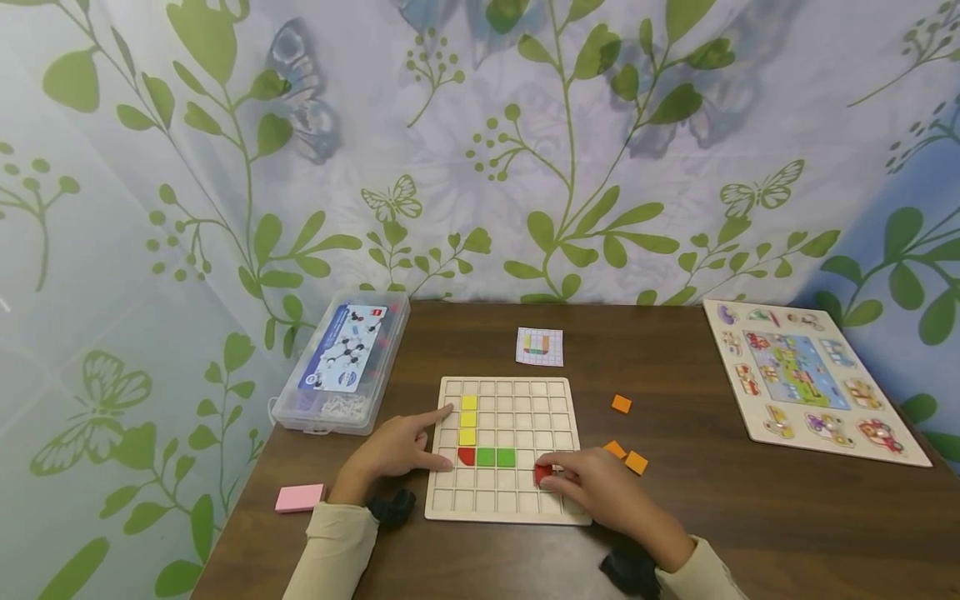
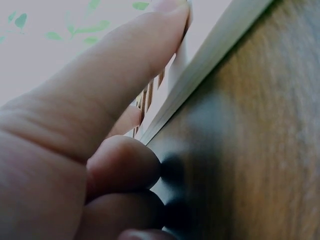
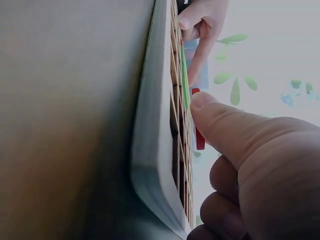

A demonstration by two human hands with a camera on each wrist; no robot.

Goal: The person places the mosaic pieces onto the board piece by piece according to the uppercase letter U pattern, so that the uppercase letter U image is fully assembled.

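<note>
A pale wooden grid board [image 1: 507, 502] lies on the table. Along its left edge rests my left hand [image 1: 395, 448], index finger and thumb stretched out onto the rim, the other fingers bent under. My right hand [image 1: 602, 482] pinches a red tile [image 1: 543, 475] between thumb and fingers, over the lower right of the grid. In the right wrist view the red tile [image 3: 200, 138] stands on edge close above the board. Set in the grid are a column of yellow tiles [image 1: 468, 419], a red rounded tile [image 1: 467, 456] below them, and two green tiles [image 1: 496, 457] beside it.
Several orange tiles [image 1: 636, 463] lie right of the board. A pattern card [image 1: 539, 347] lies behind it. At the back left stands a clear plastic case [image 1: 341, 358]; a pink block [image 1: 300, 498] is nearer. A picture puzzle board [image 1: 813, 379] lies far right.
</note>
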